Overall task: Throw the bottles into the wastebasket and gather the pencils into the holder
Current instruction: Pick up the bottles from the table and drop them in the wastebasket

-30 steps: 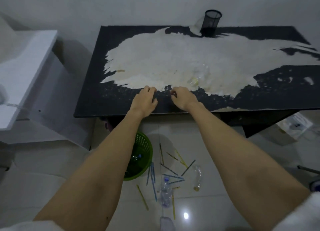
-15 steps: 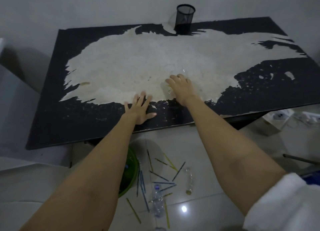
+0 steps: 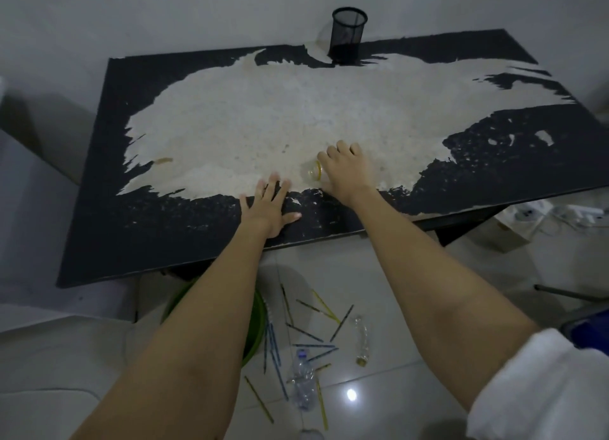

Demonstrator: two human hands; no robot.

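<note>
A clear plastic bottle (image 3: 312,173) with a yellow neck ring lies on the worn black table (image 3: 171,235); my right hand (image 3: 347,172) is closed over it from above. Flat on the table near its front edge rests my left hand (image 3: 267,207), fingers spread. The black mesh pencil holder (image 3: 348,35) stands at the table's back edge. On the floor below lie several pencils (image 3: 273,354) and two more clear bottles (image 3: 303,385) (image 3: 361,339). The green wastebasket (image 3: 257,324) sits under the table's front edge, mostly hidden by my left arm.
A white wall runs behind the table. A cardboard box and a power strip (image 3: 527,217) sit on the tiled floor at the right. A pale cabinet (image 3: 29,209) stands to the left. A dark rod (image 3: 570,293) lies at the right edge.
My right hand reached forward from the table's front edge and closed over the bottle. My left hand opened flat on the table. The view shifted closer to the table.
</note>
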